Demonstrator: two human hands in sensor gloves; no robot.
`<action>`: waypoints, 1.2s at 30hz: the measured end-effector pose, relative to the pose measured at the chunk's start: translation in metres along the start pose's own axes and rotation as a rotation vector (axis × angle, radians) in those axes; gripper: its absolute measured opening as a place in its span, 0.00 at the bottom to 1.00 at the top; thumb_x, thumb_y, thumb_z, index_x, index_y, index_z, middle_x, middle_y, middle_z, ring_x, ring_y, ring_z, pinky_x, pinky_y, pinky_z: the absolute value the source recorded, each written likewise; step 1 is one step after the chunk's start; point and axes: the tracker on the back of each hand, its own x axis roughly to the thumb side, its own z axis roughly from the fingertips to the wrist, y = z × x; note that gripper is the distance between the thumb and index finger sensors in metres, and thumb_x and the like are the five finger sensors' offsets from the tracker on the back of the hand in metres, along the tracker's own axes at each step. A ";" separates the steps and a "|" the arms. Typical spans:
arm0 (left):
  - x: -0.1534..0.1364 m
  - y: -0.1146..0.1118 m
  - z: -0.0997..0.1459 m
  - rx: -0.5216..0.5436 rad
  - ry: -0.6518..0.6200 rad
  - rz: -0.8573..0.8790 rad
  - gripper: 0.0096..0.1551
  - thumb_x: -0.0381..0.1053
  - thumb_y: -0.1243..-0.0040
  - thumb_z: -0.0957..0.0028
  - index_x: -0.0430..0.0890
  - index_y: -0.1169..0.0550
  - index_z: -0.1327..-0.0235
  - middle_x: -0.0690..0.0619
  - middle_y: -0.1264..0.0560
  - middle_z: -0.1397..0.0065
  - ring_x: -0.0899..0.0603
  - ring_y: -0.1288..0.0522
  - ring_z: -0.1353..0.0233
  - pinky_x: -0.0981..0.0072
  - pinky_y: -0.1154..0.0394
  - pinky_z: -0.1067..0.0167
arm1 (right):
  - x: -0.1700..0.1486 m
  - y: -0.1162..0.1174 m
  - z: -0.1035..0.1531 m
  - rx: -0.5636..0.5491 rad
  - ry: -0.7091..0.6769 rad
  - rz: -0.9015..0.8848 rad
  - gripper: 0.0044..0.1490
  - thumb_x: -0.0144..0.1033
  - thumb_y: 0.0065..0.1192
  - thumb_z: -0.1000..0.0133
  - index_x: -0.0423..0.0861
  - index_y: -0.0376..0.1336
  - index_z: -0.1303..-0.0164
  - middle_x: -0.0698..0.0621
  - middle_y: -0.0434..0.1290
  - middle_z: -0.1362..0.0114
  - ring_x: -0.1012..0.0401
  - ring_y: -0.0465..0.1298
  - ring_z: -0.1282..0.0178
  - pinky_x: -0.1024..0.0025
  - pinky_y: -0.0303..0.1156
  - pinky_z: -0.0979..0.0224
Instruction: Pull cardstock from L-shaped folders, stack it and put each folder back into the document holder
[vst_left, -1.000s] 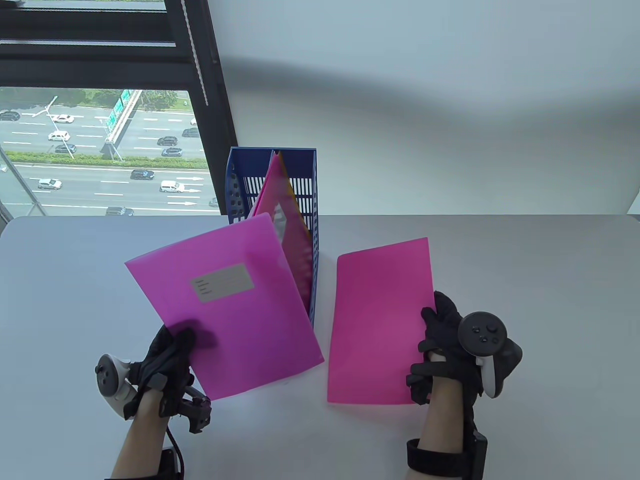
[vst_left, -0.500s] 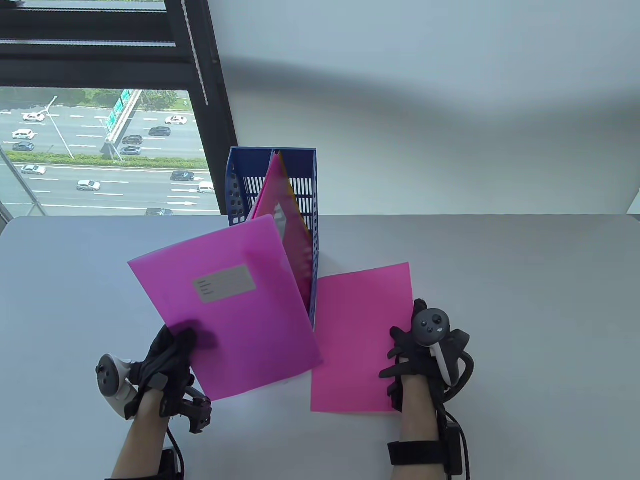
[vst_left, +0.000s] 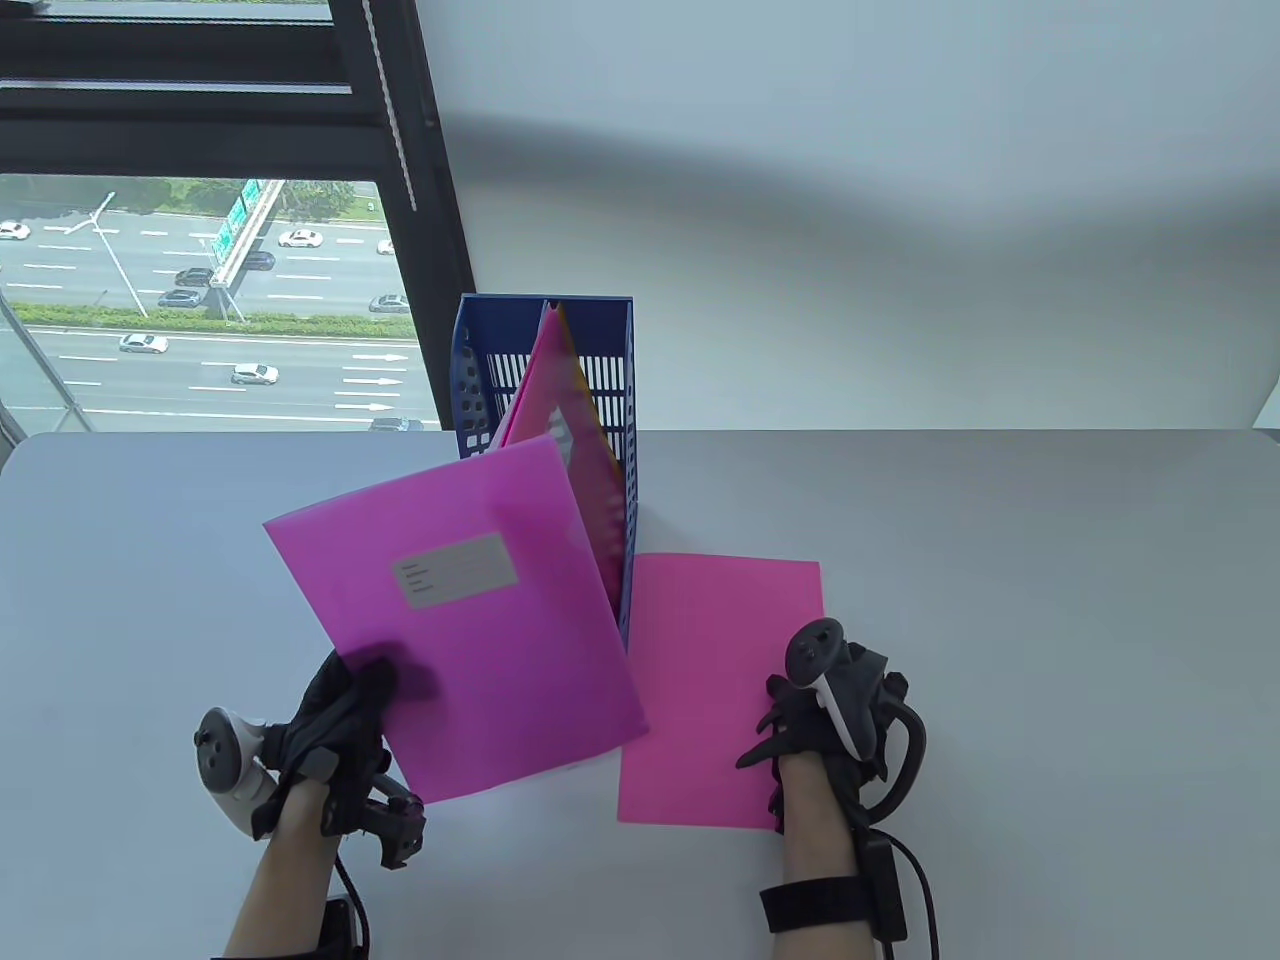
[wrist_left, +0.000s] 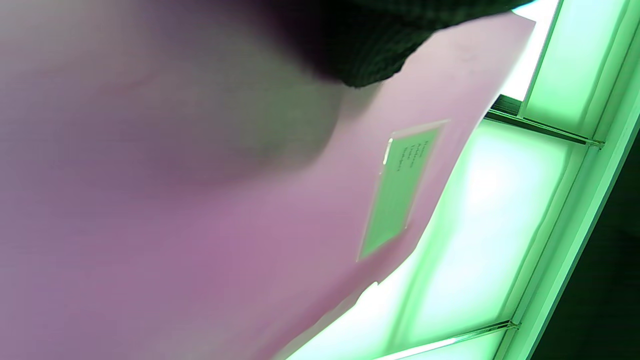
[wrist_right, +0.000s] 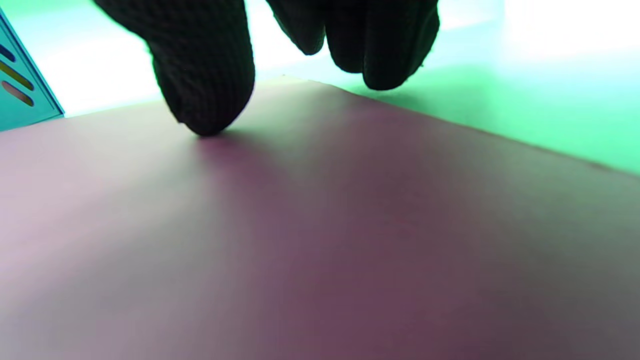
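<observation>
Our left hand (vst_left: 330, 730) pinches the raised pink folder (vst_left: 470, 610); our right hand (vst_left: 810, 720) rests spread fingertips on the cardstock (vst_left: 710, 680) lying on the table (vst_left: 1050, 650). Lifting carelessly could skew the sheet.

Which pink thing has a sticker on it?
The pink folder in the left hand has the grey label. The pink sheet flat on the table under the right hand is plain.

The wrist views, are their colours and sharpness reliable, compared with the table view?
Table view: sharp, natural colours, folder vivid magenta. Left wrist view: strong green cast, folder looks dull mauve, fingers a dark blur. Right wrist view: same green cast on the table, cardstock dull purple and shadowed, fingertips fairly sharp.
</observation>
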 end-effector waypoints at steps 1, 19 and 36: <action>0.000 0.000 0.000 -0.001 0.000 -0.001 0.23 0.49 0.42 0.38 0.50 0.24 0.30 0.52 0.19 0.37 0.43 0.15 0.42 0.44 0.30 0.29 | 0.000 0.000 0.000 0.003 0.000 -0.004 0.53 0.58 0.76 0.44 0.52 0.51 0.14 0.47 0.58 0.17 0.51 0.68 0.30 0.44 0.42 0.16; 0.028 -0.011 -0.015 -0.071 -0.084 -0.029 0.23 0.50 0.41 0.38 0.50 0.24 0.30 0.52 0.19 0.38 0.43 0.14 0.42 0.44 0.30 0.29 | 0.057 -0.104 0.075 -0.086 -0.779 -0.798 0.42 0.62 0.68 0.41 0.55 0.60 0.19 0.54 0.72 0.24 0.55 0.74 0.32 0.45 0.45 0.14; 0.136 -0.017 -0.049 -0.379 -0.281 -0.683 0.22 0.58 0.37 0.39 0.46 0.14 0.42 0.52 0.13 0.54 0.41 0.13 0.59 0.39 0.28 0.33 | 0.068 -0.134 0.119 -0.279 -0.920 -0.881 0.23 0.50 0.72 0.38 0.56 0.70 0.35 0.59 0.78 0.39 0.59 0.76 0.43 0.46 0.51 0.15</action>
